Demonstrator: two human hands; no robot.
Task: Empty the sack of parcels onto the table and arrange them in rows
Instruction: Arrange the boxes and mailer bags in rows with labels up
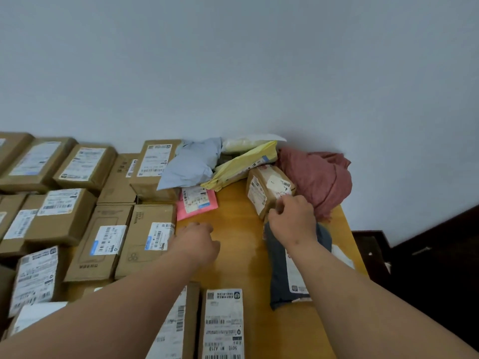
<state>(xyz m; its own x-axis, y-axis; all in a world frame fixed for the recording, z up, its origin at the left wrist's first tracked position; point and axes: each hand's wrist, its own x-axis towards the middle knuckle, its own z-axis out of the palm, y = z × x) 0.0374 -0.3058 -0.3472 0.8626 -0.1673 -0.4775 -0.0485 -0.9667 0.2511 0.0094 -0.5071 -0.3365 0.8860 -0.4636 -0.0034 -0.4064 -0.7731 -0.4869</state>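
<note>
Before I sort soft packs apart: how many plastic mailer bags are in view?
5, perhaps more hidden: grey bag, white bag and yellow bag by the wall, pink bag mid-table, dark bag under the right arm.

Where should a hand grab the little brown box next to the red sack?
Probably its two long sides, from above. The small brown box lies tilted near the red sack, and its near end is already under the right hand. It looks narrow enough for one hand to span.

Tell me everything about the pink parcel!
The pink parcel is a thin, flat, soft-looking bag lying on the wooden table. A white label with barcodes covers most of its top. A grey bag overlaps its far edge, and a brown box sits beside it. Neither hand touches it.
</note>
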